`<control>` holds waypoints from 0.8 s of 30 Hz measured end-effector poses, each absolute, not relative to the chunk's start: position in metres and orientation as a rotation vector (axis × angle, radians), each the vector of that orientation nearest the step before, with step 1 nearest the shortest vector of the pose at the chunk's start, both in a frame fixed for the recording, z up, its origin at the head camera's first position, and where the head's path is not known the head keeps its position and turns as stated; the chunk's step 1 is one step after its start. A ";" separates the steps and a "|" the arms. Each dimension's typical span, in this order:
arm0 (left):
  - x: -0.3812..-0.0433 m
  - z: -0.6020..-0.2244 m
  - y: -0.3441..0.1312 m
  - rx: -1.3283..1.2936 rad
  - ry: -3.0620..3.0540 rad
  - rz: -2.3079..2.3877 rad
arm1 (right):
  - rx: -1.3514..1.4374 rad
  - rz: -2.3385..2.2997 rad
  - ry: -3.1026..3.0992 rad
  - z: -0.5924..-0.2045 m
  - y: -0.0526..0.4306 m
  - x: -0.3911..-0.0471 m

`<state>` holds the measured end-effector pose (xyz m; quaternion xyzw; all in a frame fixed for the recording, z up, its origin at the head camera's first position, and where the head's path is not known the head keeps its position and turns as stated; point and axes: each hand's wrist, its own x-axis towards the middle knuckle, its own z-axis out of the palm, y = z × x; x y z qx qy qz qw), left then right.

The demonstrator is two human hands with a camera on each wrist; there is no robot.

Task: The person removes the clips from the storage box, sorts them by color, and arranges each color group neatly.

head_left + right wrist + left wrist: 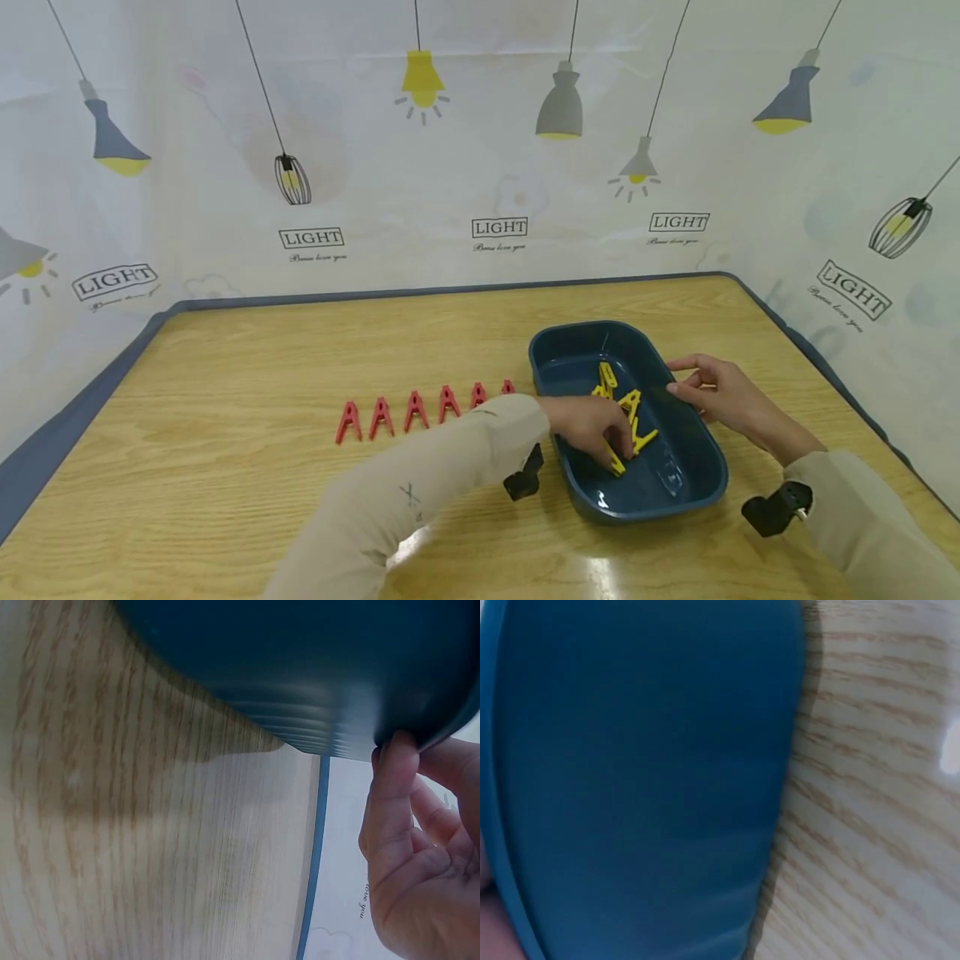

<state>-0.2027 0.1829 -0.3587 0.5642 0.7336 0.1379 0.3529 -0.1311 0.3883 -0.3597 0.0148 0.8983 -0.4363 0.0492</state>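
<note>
OK so the left hand (pixel 591 422) is hanging down inside a blue tub (pixel 708 457), fingers bent, and one yellow clothespin (pixel 617 462) is sitting right at the fingertips. I can't really tell if they're pinching it or just touching, since the hand is partly blocking the view. More yellow clothespins (pixel 631 403) are lying in a loose jumble just past those fingers and a bit to their right, also inside the tub. The right hand (pixel 726 393) is definitely grasping though: thumb and fingers are pinching the tub's rim, so the tub is sitting just left of them. Six red clothespins (pixel 415 410) are lying in a row on the wood-grain table (pixel 187 500), left of the left fingers, with the left sleeve (pixel 442 467) partly covering the nearest ones.
</note>
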 end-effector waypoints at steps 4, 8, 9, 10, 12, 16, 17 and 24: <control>-0.203 -0.360 0.183 1.455 1.909 0.338 | 0.049 -1.328 2.737 -0.360 0.388 -0.131; -0.203 -0.361 0.184 1.467 1.911 0.325 | 0.048 -1.329 2.736 -0.360 0.388 -0.132; -0.202 -0.362 0.185 1.465 1.912 0.323 | 0.046 -1.329 2.737 -0.360 0.388 -0.131; -0.202 -0.362 0.185 1.463 1.914 0.323 | 0.045 -1.328 2.737 -0.360 0.388 -0.131; -0.202 -0.362 0.186 1.463 1.919 0.319 | 0.043 -1.326 2.737 -0.360 0.388 -0.131; -0.200 -0.362 0.186 1.458 1.930 0.313 | 0.041 -1.323 2.740 -0.359 0.388 -0.131; -0.200 -0.362 0.186 1.461 1.929 0.311 | 0.041 -1.322 2.743 -0.359 0.388 -0.131; -0.199 -0.363 0.185 1.465 1.929 0.311 | 0.035 -1.316 2.755 -0.359 0.387 -0.131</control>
